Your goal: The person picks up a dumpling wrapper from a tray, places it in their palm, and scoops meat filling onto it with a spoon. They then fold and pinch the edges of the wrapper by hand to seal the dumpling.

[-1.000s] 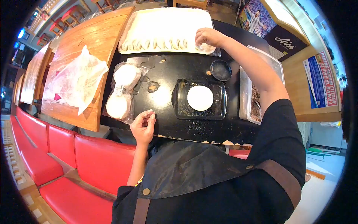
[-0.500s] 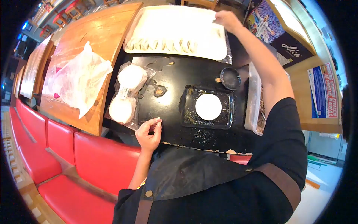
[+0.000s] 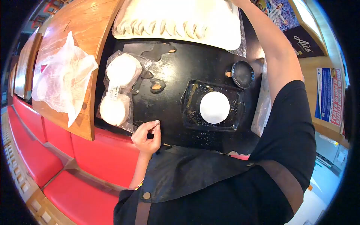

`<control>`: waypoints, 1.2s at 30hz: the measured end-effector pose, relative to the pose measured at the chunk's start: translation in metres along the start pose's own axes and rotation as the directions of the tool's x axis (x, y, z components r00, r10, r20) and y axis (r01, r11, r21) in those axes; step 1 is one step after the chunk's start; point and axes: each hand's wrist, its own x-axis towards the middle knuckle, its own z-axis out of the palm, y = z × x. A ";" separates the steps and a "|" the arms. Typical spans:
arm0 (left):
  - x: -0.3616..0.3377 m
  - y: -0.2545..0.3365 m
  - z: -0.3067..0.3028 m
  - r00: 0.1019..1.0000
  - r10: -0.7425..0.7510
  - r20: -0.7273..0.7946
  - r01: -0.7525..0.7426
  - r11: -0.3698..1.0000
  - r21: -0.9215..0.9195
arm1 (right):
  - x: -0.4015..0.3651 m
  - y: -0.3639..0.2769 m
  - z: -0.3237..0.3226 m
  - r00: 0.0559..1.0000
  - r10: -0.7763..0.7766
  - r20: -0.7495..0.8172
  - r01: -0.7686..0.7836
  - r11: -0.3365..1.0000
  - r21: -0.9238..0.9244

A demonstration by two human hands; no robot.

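The left hand (image 3: 146,138) is half open, seemingly empty; the right hand (image 3: 240,2) is cut off by the frame, its hold unclear. Dumplings (image 3: 164,28) crowd the big tray's (image 3: 180,13) near edge and could stick—the dough round (image 3: 215,107) on the dark pan (image 3: 195,112) could dry out.

Left hand (image 3: 147,137) pinched, right arm (image 3: 279,50) outstretched

Red bench (image 3: 101,161) and printed poster (image 3: 330,95)
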 end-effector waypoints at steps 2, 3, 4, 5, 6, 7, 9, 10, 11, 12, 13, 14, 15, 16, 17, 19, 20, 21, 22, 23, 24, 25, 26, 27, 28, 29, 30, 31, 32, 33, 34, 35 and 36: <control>-0.001 -0.001 0.000 1.000 -0.001 0.002 0.001 1.000 -0.008 | 0.001 0.008 0.007 1.000 -0.022 -0.023 0.022 1.000 0.008; -0.001 -0.002 0.001 1.000 -0.001 0.005 0.001 1.000 -0.011 | 0.002 0.007 0.005 1.000 0.007 0.006 -0.007 1.000 0.008; 0.000 -0.002 0.001 1.000 0.001 0.005 0.000 1.000 -0.011 | 0.003 0.006 0.003 0.999 0.035 0.036 -0.035 0.999 0.009; 0.001 -0.004 0.003 0.999 0.038 -0.020 -0.038 0.999 -0.012 | 0.003 0.004 0.001 0.999 0.036 0.034 -0.037 0.999 0.008; 0.002 -0.004 0.004 0.996 0.077 -0.046 -0.077 0.997 -0.011 | 0.002 0.001 -0.003 0.995 0.067 0.075 -0.068 0.998 0.018; 0.002 -0.004 0.004 0.996 0.079 -0.047 -0.079 0.997 -0.012 | 0.001 -0.001 -0.007 0.989 0.095 0.116 -0.099 0.995 0.027; 0.001 -0.003 0.003 0.999 0.040 -0.029 -0.040 0.999 0.002 | 0.000 -0.003 -0.008 0.994 0.077 0.074 -0.081 0.995 0.065; 0.002 -0.003 0.004 0.999 0.040 -0.032 -0.040 0.999 0.002 | -0.001 -0.002 -0.004 0.998 0.058 0.034 -0.061 0.992 0.106; 0.002 -0.002 0.003 0.999 0.045 -0.027 -0.045 0.999 0.004 | 0.000 0.000 -0.002 0.998 0.052 0.032 -0.055 0.992 0.110; 0.002 -0.002 0.002 0.998 0.050 -0.025 -0.050 0.999 0.007 | 0.000 0.005 -0.001 0.999 0.007 -0.041 -0.001 0.989 0.150; 0.002 -0.002 0.002 0.998 0.047 -0.031 -0.047 0.999 0.010 | 0.001 0.008 0.001 0.993 -0.035 -0.114 0.056 0.981 0.185; 0.002 -0.002 0.002 0.998 0.049 -0.037 -0.049 0.999 -0.001 | 0.002 0.011 0.005 0.993 -0.040 -0.115 0.061 0.981 0.187; 0.002 -0.003 0.003 0.998 0.051 -0.043 -0.052 0.999 -0.013 | 0.002 0.013 0.005 0.996 -0.025 -0.087 0.044 0.971 0.236; 0.002 -0.003 0.004 0.998 0.051 -0.046 -0.052 0.999 -0.015 | 0.003 0.016 0.006 0.998 -0.009 -0.058 0.025 0.959 0.283; 0.002 -0.003 0.004 0.998 0.044 -0.044 -0.044 0.999 -0.014 | 0.003 0.018 0.007 0.998 -0.011 -0.059 0.028 0.959 0.281; 0.001 -0.002 0.003 0.998 0.036 -0.045 -0.037 0.999 -0.012 | 0.003 0.018 0.007 0.991 -0.081 -0.103 0.106 0.957 0.271; 0.001 0.000 0.001 1.000 0.009 -0.019 -0.010 1.000 -0.010 | 0.004 0.019 0.006 0.991 -0.084 -0.104 0.110 0.956 0.271; 0.001 0.000 0.000 1.000 -0.017 0.006 0.017 1.000 -0.007 | 0.004 0.016 0.001 0.996 -0.061 -0.072 0.077 0.965 0.249; 0.000 0.000 0.000 1.000 -0.017 0.004 0.017 1.000 -0.006 | 0.004 0.013 -0.004 0.999 -0.035 -0.040 0.043 0.973 0.226; 0.000 0.000 0.000 1.000 -0.021 0.006 0.022 1.000 -0.004 | 0.005 0.010 -0.008 0.998 -0.036 -0.041 0.045 0.973 0.227; 0.000 0.000 0.000 1.000 -0.026 0.009 0.026 1.000 -0.003 | 0.006 0.011 -0.007 0.999 -0.015 -0.045 0.024 0.978 0.208; 0.000 0.000 0.000 1.000 -0.024 0.009 0.024 1.000 -0.003 | 0.007 0.012 -0.007 0.999 0.007 -0.049 0.002 0.982 0.188; 0.001 0.001 0.000 1.000 -0.026 0.008 0.026 1.000 -0.005 | 0.007 0.013 -0.006 0.999 0.008 -0.051 0.002 0.983 0.186; 0.001 0.001 0.000 1.000 -0.027 0.006 0.027 1.000 -0.008 | 0.007 0.013 -0.003 0.998 0.001 -0.065 0.013 0.977 0.215; 0.001 0.001 0.001 1.000 -0.026 0.004 0.026 1.000 -0.009 | 0.006 0.013 -0.001 0.997 -0.006 -0.079 0.025 0.970 0.243; 0.001 0.001 0.001 1.000 -0.031 0.003 0.031 0.999 -0.008 | 0.004 0.013 0.001 0.997 -0.007 -0.079 0.026 0.970 0.242; 0.000 0.001 0.001 0.999 -0.035 0.000 0.035 0.999 -0.006 | 0.002 0.012 0.001 0.997 -0.014 -0.072 0.031 0.971 0.239; 0.000 0.001 0.001 0.999 -0.034 -0.003 0.034 0.999 -0.005 | 0.002 0.011 0.001 0.998 -0.021 -0.066 0.036 0.971 0.236; 0.000 0.001 0.001 0.999 -0.035 -0.004 0.035 0.999 -0.007 | 0.002 0.010 0.000 0.997 -0.023 -0.069 0.038 0.971 0.235; 0.001 0.001 0.001 0.999 -0.036 -0.005 0.035 0.999 -0.008 | 0.002 0.011 0.000 0.999 -0.013 -0.045 0.024 0.969 0.246; 0.001 0.000 0.001 0.999 -0.033 -0.007 0.033 0.999 -0.009 | 0.002 0.013 0.000 1.000 -0.004 -0.022 0.010 0.967 0.256; 0.000 0.000 0.001 1.000 -0.026 -0.011 0.026 1.000 -0.005 | 0.002 0.014 0.000 1.000 -0.005 -0.024 0.011 0.967 0.255; 0.000 0.000 0.001 1.000 -0.019 -0.015 0.019 1.000 -0.001 | 0.002 0.013 -0.002 0.999 -0.010 -0.035 0.019 0.963 0.267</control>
